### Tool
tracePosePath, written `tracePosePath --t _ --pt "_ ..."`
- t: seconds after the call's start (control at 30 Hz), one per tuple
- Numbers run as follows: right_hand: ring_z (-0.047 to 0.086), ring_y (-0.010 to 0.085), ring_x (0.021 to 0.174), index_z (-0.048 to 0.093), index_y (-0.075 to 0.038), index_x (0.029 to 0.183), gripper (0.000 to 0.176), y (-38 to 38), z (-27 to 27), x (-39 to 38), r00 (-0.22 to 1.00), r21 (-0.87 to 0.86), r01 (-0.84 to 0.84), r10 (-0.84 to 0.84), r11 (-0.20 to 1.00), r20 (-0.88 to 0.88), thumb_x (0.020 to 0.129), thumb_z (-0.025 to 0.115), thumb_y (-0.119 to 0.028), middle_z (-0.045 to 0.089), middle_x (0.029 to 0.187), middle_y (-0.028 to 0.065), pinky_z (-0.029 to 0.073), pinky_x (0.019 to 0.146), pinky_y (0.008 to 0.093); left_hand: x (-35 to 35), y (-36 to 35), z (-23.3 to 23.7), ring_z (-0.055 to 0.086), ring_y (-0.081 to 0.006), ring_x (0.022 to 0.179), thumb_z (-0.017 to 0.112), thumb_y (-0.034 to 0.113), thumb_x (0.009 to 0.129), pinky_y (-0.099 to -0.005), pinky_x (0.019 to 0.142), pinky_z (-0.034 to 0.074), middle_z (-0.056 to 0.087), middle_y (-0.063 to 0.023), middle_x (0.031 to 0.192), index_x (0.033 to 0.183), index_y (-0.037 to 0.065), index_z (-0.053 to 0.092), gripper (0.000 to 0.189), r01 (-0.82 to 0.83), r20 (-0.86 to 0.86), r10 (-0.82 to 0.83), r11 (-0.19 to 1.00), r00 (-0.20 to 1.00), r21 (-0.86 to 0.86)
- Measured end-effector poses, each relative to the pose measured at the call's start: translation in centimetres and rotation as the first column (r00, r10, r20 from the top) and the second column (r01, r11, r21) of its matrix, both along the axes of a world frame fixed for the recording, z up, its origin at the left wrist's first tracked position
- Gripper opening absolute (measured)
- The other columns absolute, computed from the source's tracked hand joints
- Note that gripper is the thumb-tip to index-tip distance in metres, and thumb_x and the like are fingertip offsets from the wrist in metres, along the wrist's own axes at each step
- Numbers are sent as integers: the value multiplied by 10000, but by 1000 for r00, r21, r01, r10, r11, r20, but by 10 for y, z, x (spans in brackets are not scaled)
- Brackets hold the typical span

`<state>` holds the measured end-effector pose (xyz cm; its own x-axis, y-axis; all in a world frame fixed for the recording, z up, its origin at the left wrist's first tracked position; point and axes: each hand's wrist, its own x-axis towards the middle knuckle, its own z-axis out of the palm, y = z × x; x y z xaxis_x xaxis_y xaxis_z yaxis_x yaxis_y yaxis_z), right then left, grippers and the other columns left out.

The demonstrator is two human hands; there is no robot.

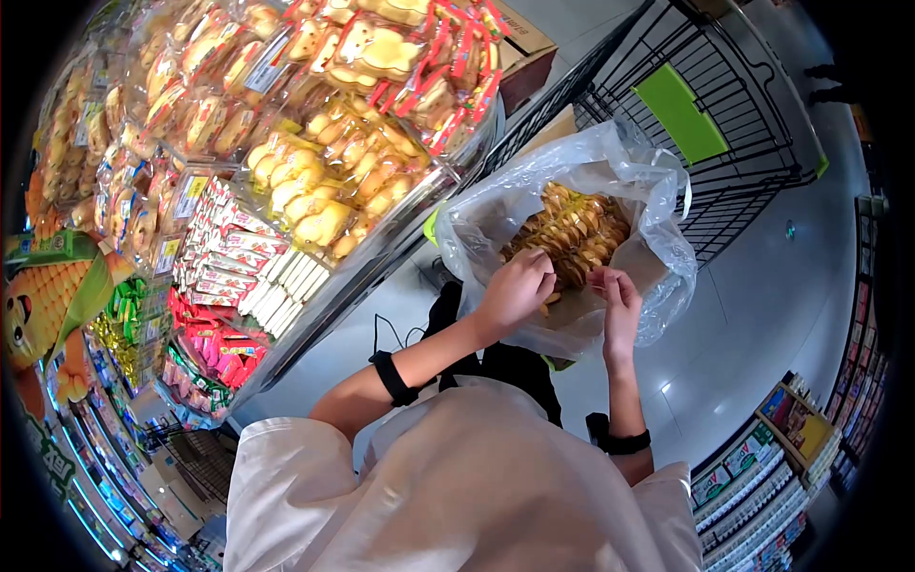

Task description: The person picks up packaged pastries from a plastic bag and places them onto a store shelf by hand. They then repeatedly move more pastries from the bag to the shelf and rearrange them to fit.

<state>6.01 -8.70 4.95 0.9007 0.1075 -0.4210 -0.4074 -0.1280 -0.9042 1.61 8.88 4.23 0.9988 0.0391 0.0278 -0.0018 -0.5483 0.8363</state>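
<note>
Wrapped snack packs [577,229], yellow-brown and in clear film, lie in a box lined with a large clear plastic bag [658,248] in front of me. My left hand [520,286] is over the near left part of the packs, its fingers bent and closed together; whatever they pinch is hidden. To the right, my right hand [618,297] is at the near edge of the packs, thumb and index finger pressed together at the tip. Too little shows to tell what is between them. The bag's crumpled rim surrounds both hands.
A black wire shopping cart [753,181] with a green panel [680,112] stands beyond the bag. At the left is a display counter [353,286] heaped with packaged cookies [376,48] and wrapped bars [229,257]. Stocked shelves [753,486] stand at the lower right.
</note>
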Motion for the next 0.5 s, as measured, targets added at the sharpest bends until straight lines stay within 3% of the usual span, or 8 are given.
tracePosePath --t 0.23,0.4,0.5 --pt "604 126 787 613 19 952 270 -39 -24 -3 990 10 98 -97 995 -106 948 483 -218 645 854 74 463 736 240 31 -42 -25 552 -314 815 561 86 798 -397 683 463 523 -118 820 785 7 486 110 45 -89 -32 989 995 144" --pt "607 120 807 623 -3 951 260 -47 -35 7 984 18 42 -38 999 -173 948 459 -204 650 868 58 462 744 246 34 -55 -48 564 -316 829 588 123 784 -401 692 462 546 -121 858 796 4 496 151 21 -78 -2 967 997 252" --pt "603 117 780 613 11 945 237 -39 -40 21 975 42 24 -14 999 -223 942 471 -178 643 849 61 467 715 240 40 -53 -46 576 -314 828 607 159 773 -400 693 462 568 -129 868 792 2 527 177 102 -284 -66 988 957 114"
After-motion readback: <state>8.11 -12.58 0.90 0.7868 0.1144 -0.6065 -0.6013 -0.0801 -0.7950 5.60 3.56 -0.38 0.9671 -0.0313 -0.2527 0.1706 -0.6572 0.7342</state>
